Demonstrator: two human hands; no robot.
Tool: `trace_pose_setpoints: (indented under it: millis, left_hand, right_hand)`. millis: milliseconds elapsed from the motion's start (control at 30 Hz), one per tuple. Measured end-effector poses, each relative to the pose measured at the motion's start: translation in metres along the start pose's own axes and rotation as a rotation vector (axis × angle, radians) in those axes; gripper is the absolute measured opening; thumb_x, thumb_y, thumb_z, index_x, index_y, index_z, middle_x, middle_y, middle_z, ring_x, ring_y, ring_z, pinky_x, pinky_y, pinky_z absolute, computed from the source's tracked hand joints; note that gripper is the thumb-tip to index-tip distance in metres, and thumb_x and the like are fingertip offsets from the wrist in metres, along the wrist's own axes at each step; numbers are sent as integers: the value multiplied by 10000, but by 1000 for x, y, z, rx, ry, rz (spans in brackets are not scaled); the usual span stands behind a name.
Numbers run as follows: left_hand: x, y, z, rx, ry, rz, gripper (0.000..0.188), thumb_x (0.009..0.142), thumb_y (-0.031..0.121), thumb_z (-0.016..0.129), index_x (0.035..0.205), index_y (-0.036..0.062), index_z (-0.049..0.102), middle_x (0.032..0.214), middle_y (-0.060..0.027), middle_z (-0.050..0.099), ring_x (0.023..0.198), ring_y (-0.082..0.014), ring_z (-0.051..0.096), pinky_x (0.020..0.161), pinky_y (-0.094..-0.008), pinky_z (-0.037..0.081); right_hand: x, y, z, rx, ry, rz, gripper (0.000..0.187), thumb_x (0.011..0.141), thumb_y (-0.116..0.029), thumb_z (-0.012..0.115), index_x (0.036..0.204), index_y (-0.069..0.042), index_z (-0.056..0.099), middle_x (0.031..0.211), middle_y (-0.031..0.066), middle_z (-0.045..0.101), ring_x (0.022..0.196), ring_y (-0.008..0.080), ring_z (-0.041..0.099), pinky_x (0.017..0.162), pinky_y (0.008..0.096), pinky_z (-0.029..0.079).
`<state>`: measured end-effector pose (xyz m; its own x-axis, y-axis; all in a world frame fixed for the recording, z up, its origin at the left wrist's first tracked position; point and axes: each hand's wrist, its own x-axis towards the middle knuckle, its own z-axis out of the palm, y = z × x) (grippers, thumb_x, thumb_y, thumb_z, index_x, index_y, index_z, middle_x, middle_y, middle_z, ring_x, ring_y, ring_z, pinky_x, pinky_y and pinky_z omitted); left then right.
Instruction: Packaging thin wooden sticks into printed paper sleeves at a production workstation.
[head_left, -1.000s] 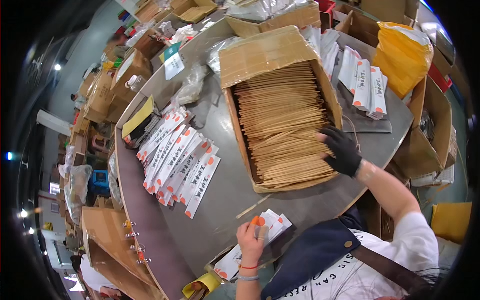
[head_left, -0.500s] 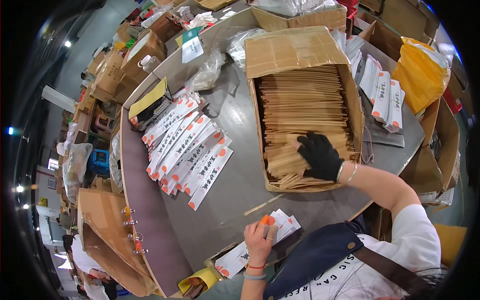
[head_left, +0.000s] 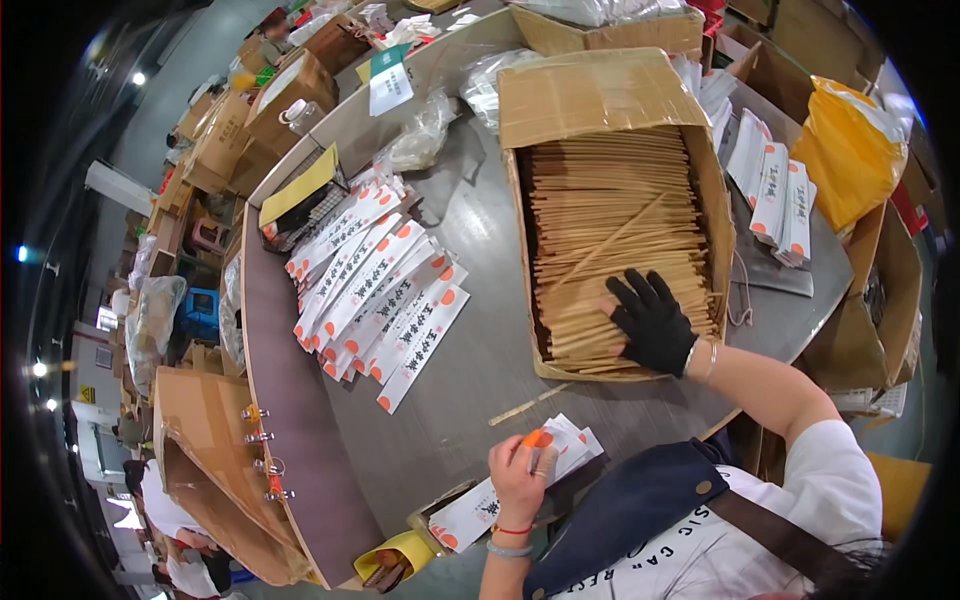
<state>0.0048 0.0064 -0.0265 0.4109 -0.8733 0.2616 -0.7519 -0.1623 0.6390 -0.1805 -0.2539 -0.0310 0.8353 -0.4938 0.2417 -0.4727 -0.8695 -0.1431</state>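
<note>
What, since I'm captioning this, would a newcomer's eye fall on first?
Probably the open cardboard box just right of centre, packed with thin wooden sticks, the black-gloved right hand on them. Next come the fanned white sleeves with orange dots, left of the box, then the yellow bag at upper right.

Grey table [head_left: 480, 330], cardboard box [head_left: 590, 92] of sticks [head_left: 615, 190], fanned paper sleeves [head_left: 375, 290], clear plastic [head_left: 420, 135]

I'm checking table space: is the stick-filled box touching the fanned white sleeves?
Apart: the head view shows a strip of grey tabletop between the box and the sleeves.
</note>
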Motion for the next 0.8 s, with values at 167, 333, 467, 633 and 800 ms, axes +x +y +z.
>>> trace_pose_setpoints:
  millis: [167, 333, 467, 633, 800]
  left_hand:
    - [-3, -4, -1, 45, 34, 27, 265, 765, 209, 808, 945, 59, 685, 977, -96, 605, 911, -305, 559, 793, -393, 465]
    - [-1, -2, -1, 105, -9, 31, 242, 750, 202, 814, 886, 66, 667, 951, -82, 604, 912, -299, 552, 808, -400, 434]
    - [-5, -6, 0, 78, -3, 21, 263, 743, 225, 819, 911, 93, 666, 943, -57, 607, 913, -280, 548, 821, -396, 415]
    - [0, 3, -5, 5, -15, 14, 311, 700, 245, 849, 914, 109, 669, 940, -44, 605, 914, -267, 542, 823, -386, 399]
    - [2, 3, -6, -51, -66, -48, 335, 653, 234, 875, 902, 99, 695, 884, -47, 608, 881, -267, 552, 812, -368, 414]
  right_hand:
    - [0, -4, -18, 50, 38, 12, 713, 712, -331, 775, 1341, -117, 516, 1425, 158, 459, 1352, 394, 393, 1108, 565, 294]
    - [16, 10, -17, -43, 205, -16, 525, 717, -245, 750, 1199, -100, 599, 1269, 122, 559, 1234, 350, 493, 1027, 527, 372]
    - [11, 12, -2, 19, 292, -73, 238, 723, -204, 720, 927, -103, 651, 1042, 60, 612, 1007, 264, 581, 878, 435, 450]
    - [11, 0, -2, -36, 195, 19, 155, 750, -149, 680, 878, -90, 617, 916, 69, 606, 885, 265, 587, 790, 419, 454]
    - [6, 1, -15, -73, 72, 112, 132, 788, -110, 634, 903, -66, 587, 865, 98, 594, 849, 305, 594, 768, 434, 453]
